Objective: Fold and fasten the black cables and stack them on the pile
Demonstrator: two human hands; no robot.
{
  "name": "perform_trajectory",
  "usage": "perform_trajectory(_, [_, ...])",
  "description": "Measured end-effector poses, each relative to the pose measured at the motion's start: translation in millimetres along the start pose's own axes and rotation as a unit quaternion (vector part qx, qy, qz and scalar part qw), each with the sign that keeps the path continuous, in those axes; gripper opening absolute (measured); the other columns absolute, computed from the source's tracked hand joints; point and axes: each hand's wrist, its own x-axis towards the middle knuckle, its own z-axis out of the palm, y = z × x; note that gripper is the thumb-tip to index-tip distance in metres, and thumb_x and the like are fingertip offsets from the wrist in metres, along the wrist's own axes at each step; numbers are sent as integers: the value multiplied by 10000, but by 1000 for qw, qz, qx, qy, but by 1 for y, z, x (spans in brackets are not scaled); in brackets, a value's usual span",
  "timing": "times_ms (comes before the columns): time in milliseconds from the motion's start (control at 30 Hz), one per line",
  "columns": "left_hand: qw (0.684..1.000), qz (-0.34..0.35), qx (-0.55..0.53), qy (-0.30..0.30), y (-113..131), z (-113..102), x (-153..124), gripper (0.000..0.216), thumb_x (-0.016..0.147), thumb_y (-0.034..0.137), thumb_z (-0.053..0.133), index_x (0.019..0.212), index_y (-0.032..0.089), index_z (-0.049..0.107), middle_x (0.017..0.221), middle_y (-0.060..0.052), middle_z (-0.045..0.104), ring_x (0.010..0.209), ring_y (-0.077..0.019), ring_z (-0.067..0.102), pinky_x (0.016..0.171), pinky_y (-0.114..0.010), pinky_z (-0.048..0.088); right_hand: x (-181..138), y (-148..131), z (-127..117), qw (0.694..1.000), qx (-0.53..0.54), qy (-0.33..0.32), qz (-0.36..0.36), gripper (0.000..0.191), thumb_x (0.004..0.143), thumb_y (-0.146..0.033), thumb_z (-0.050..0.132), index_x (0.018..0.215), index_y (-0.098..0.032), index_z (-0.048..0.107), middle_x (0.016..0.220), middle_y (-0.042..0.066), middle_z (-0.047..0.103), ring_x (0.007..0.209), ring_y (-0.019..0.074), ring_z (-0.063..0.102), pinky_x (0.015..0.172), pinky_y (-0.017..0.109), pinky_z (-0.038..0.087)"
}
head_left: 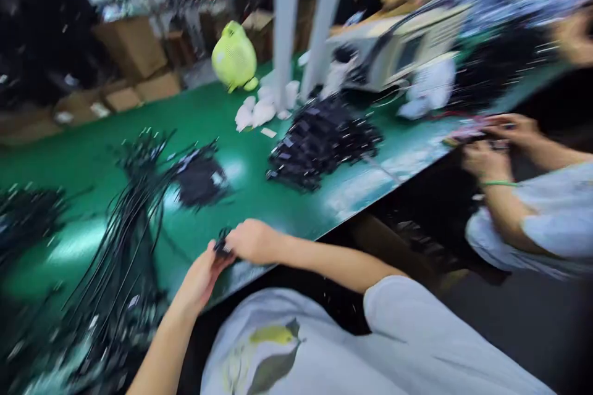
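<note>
Cable end (223, 244), small, black and blurred, sits pinched between my two hands at the near edge of the desk (208, 117). My left hand (200, 279) comes up from the near left and cups it from below. My right hand (252, 241) reaches across from the right and closes narrowly over it, with no gap showing between the two hands. Just left of them, a long sheaf of black cables (125, 241) fans across the green desk top and runs off the near edge. A small dark bundle (200, 180) lies just right of the sheaf, and a larger black heap (322, 143) lies farther right. Beyond that heap are white scraps (259, 112), two grey posts (286, 18) and a beige machine (398, 52). A lime-green bag (234, 55) stands near the far edge, and cardboard boxes (131, 46) sit well off to the far left. On my right, a co-worker's near hand (485, 160) and far hand (514, 126) hold a small flat item (467, 134) at the desk edge, a green band (498, 183) circling one wrist. My pale printed T-shirt (273, 345) fills the bottom of my view.
</note>
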Motion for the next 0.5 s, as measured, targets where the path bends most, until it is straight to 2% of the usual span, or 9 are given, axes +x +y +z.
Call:
perform_trajectory(33, [1000, -8, -11, 12, -7, -6, -7, 337, 737, 391, 770, 905, 105, 707, 961, -96, 715, 932, -200, 645, 900, -348, 512, -1, 1, 2, 1000, 5, 7, 2, 289, 965, -188, 353, 858, -143, 618, 793, 75, 617, 699, 169, 520, 599, 318, 299])
perform_trajectory(100, [999, -20, -39, -11, -14, -12, -10, 363, 679, 387, 809, 869, 91, 719, 869, -93, 726, 887, -205, 656, 874, -349, 513, -3, 4, 6, 999, 9, 32, 22, 377, 987, -189, 282, 870, -132, 635, 774, 95, 600, 705, 177, 497, 616, 333, 283])
perform_trajectory(200, [996, -18, -83, -25, -14, -14, -3, 361, 677, 403, 795, 836, 89, 714, 813, -84, 721, 785, -174, 655, 813, -327, 519, -5, 8, 6, 999, 18, 31, 38, 466, 1014, -213, 216, 896, -136, 660, 699, 86, 562, 680, 175, 468, 609, 348, 247])
perform_trajectory(267, [996, -15, -87, -25, -12, -12, -1, 321, 696, 370, 771, 854, 99, 704, 805, -76, 717, 747, -158, 648, 771, -305, 515, -6, 9, 3, 999, 6, 17, 35, 459, 1021, -234, 220, 985, -130, 666, 675, 75, 550, 667, 172, 460, 601, 352, 239])
perform_trajectory(333, [997, -14, -73, -27, -11, -10, -2, 291, 713, 334, 734, 895, 111, 692, 800, -69, 711, 743, -157, 648, 738, -285, 503, -5, 10, 1, 999, -18, 27, 17, 431, 1020, -238, 242, 1069, -114, 651, 677, 69, 553, 659, 172, 453, 597, 350, 245])
perform_trajectory(400, [999, -11, -39, -34, -11, -9, -2, 287, 742, 320, 675, 943, 115, 679, 791, -65, 701, 748, -159, 647, 706, -261, 484, -4, 12, 1, 997, -40, 69, -16, 397, 1011, -231, 278, 1067, -101, 648, 672, 63, 554, 647, 171, 441, 593, 344, 249])
perform_trajectory(500, [997, 12, 68, -43, -11, -11, -2, 276, 816, 301, 539, 977, 114, 665, 793, -57, 689, 722, -142, 625, 667, -234, 453, -3, 15, 0, 991, -44, 125, -34, 328, 980, -212, 362, 878, -128, 663, 634, 43, 536, 616, 160, 420, 591, 331, 249])
